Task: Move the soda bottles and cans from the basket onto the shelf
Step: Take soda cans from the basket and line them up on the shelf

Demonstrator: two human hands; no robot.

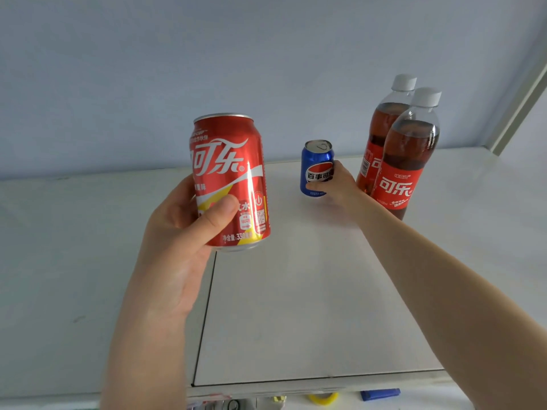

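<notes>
Meanwhile the left hand (177, 241) wraps the red can (229, 182) mid-body above the shelf (296, 291), the right hand (334, 184) clasps the blue can (316, 170) standing beside two bottles (399, 161); rigid, smooth, probably full and weighty, both suit side grips.

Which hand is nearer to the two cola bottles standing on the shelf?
Right. The right hand, wrapped around the blue can, sits just beside the bottles. The left hand holds the red can well off to their left.
</notes>
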